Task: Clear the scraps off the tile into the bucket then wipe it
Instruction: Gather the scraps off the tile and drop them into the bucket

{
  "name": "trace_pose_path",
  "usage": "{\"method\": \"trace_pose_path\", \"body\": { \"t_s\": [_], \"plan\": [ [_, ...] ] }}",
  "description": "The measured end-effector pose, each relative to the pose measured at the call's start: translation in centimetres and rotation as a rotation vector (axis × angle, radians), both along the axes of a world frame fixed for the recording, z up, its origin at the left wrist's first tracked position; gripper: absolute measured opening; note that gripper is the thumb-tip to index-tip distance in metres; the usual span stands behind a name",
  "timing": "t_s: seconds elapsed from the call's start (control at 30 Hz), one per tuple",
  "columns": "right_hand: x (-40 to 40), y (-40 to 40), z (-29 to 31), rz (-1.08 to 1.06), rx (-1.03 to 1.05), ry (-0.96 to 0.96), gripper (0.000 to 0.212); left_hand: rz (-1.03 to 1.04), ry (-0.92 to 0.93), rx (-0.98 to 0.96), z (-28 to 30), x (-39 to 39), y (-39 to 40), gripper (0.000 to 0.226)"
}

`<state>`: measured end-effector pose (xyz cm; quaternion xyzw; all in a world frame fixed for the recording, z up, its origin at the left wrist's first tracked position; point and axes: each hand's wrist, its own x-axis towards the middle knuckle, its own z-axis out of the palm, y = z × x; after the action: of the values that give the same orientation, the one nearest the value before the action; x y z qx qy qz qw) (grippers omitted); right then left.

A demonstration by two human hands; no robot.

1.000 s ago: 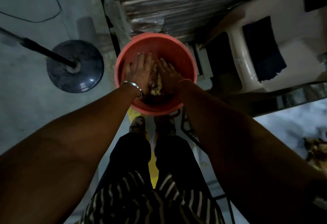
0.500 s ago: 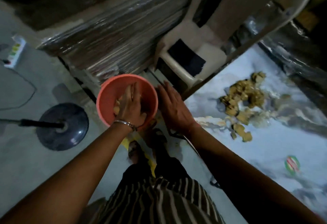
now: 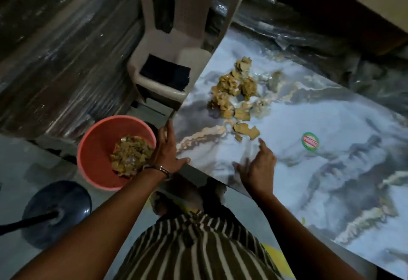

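Observation:
A large marbled grey-white tile [image 3: 320, 125] lies flat on the right. A pile of brown scraps [image 3: 234, 89] sits near its far left corner, with a few loose pieces nearer me. The orange bucket [image 3: 92, 147] stands on the floor left of the tile, holding a heap of scraps [image 3: 130, 153]. My left hand [image 3: 167, 149] rests open against the tile's left edge, beside the bucket. My right hand [image 3: 258, 167] hovers open over the tile, fingers spread, short of the loose pieces. Both hands hold nothing.
A white plastic chair [image 3: 167, 67] with a dark cloth [image 3: 165, 74] on its seat stands behind the bucket. Plastic-wrapped stacks [image 3: 55, 47] fill the left background. A dark round stand base [image 3: 55, 211] sits on the floor at lower left. A green-red sticker [image 3: 310, 141] is on the tile.
Both hands have left the bucket, where they dropped scraps. The left moved to the tile's edge and the right swung out over the tile. The view turned right toward the tile.

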<state>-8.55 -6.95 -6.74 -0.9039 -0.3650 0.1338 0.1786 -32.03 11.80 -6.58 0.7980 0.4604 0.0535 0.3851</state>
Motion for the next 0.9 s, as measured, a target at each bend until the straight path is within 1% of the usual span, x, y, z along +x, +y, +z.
{"method": "trace_pose_path", "body": {
  "t_s": [0.03,0.1,0.2,0.27,0.33,0.43,0.5,0.6,0.67,0.77,0.9],
  "plan": [
    [1.4,-1.0,0.0,-0.079,-0.004,-0.007,0.123,-0.007,0.015,-0.013,-0.1,0.9,0.0,0.146],
    [3.9,-2.3,-0.2,-0.145,-0.012,0.021,0.139,-0.008,0.039,-0.032,0.0,2.9,-0.1,0.153],
    [6.2,-2.2,-0.4,-0.178,0.007,0.202,0.151,0.025,0.065,-0.074,-0.5,5.8,-0.2,0.163],
    [6.6,-0.9,-0.2,-0.178,0.01,0.327,0.152,0.076,0.028,-0.082,-0.8,7.7,-0.1,0.166],
    [6.7,0.9,-0.2,-0.17,0.033,0.407,0.15,0.159,-0.016,-0.094,-1.2,9.7,0.1,0.167],
    [6.8,4.0,-0.6,-0.182,0.062,0.439,0.148,0.152,0.028,-0.057,-1.1,12.4,0.0,0.167],
    [7.4,6.2,-0.8,-0.209,0.041,0.454,0.149,0.134,0.039,-0.051,-1.4,14.4,0.1,0.167],
    [8.4,9.0,-0.8,-0.241,0.029,0.507,0.151,0.147,0.036,-0.081,-1.2,16.8,0.9,0.169],
    [9.0,10.3,-0.8,-0.241,0.045,0.528,0.149,0.156,0.02,-0.078,-1.1,18.3,1.7,0.17],
    [10.3,11.4,-0.7,-0.219,0.051,0.547,0.144,0.131,0.04,-0.093,-0.5,20.2,3.0,0.162],
    [12.6,10.7,0.4,-0.212,0.024,0.615,0.155,0.06,0.161,-0.066,0.5,21.2,4.4,0.15]
  ]
}}
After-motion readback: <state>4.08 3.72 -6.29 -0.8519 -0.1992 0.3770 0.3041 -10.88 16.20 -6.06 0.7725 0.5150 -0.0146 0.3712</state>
